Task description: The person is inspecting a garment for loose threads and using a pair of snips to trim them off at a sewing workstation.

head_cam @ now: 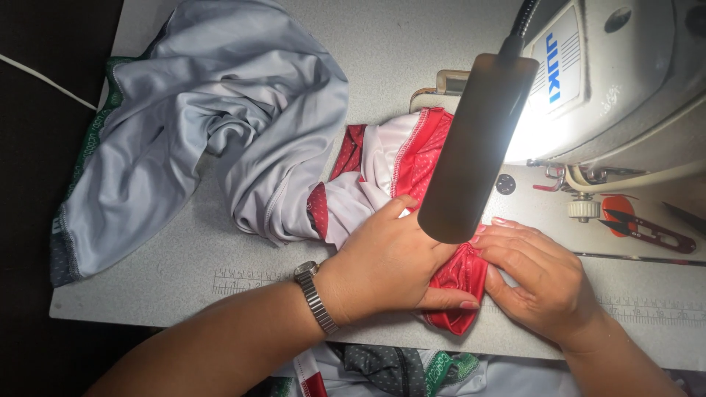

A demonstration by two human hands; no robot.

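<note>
One large crumpled grey jersey garment (198,125) is spread across the pale sewing table (184,294). Its red mesh panel (456,283) is pinned flat near the front edge by the left hand (390,268), fingers closed on it, and the right hand (540,276), fingers extended.

A sewing machine (618,81) is set at the table's (184,287) far right. A lamp head (474,140) hangs before it, above both hands. A bunched garment (220,125) is spread to the left; thread snips (647,229) lie right.
</note>
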